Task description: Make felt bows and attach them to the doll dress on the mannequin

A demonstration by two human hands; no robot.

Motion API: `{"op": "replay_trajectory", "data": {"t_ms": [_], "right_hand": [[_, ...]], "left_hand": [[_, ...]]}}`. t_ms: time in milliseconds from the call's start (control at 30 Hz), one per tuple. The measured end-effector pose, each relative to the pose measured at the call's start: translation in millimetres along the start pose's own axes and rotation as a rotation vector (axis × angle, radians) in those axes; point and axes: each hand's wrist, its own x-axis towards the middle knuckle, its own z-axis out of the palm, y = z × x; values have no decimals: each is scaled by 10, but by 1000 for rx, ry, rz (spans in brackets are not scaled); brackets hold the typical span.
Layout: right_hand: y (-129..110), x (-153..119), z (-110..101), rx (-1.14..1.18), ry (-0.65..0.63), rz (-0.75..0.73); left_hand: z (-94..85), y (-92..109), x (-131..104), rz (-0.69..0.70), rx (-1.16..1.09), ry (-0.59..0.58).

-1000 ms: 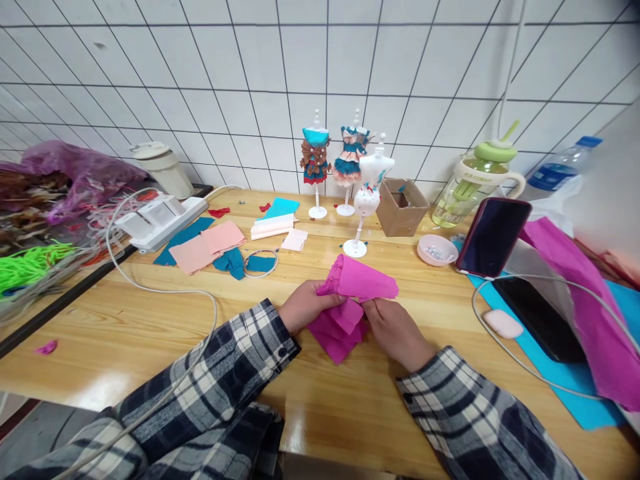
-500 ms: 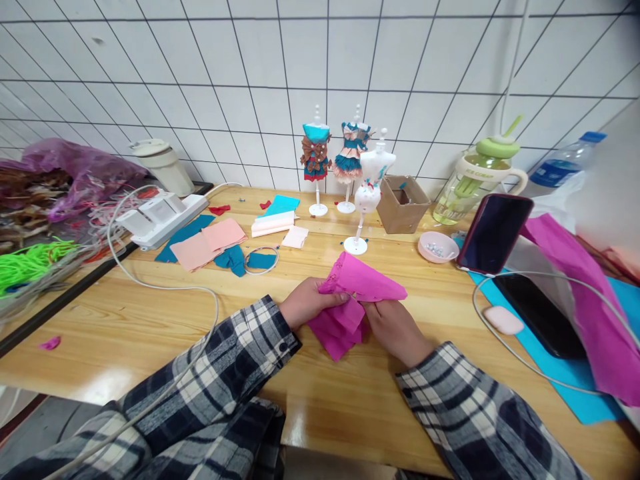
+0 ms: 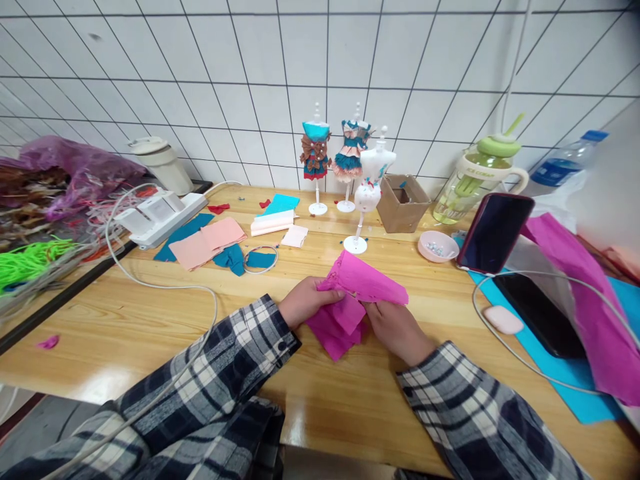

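Note:
A folded sheet of magenta crepe paper (image 3: 367,279) is held between both hands over the wooden table. My left hand (image 3: 307,301) pinches its left edge, where the paper looks gathered, with the thumb on top. My right hand (image 3: 397,328) is closed at the paper's underside; the upper flap covers its fingertips. A lower flap of the paper hangs between the hands. Just beyond stands a bare white mini dress form (image 3: 377,163) with small coloured scraps stuck to it. Two more dress forms behind wear a turquoise, brown and red dress (image 3: 316,152) and a teal and peach dress (image 3: 350,152).
Peach paper (image 3: 207,243), teal scraps and a ring (image 3: 261,260) lie left of centre, near a power strip (image 3: 170,220). To the right are a cardboard box (image 3: 404,203), a pink bowl of beads (image 3: 438,247), a propped phone (image 3: 495,233) and a drink jug (image 3: 465,180).
The upper flap of the magenta paper has tipped down slightly at its right end. Both hands keep nearly the same place and grip.

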Motion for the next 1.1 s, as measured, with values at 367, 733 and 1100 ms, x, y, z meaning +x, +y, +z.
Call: {"op": "replay_trajectory", "data": {"t_ms": [367, 733, 1100], "right_hand": [[-6, -17, 129, 354, 196, -37], [3, 0, 123, 474, 242, -65], [97, 33, 170, 506, 221, -41]], "left_hand": [[12, 19, -1, 59, 176, -7], [44, 33, -14, 47, 28, -1], [63, 63, -23, -31, -79, 51]]}}
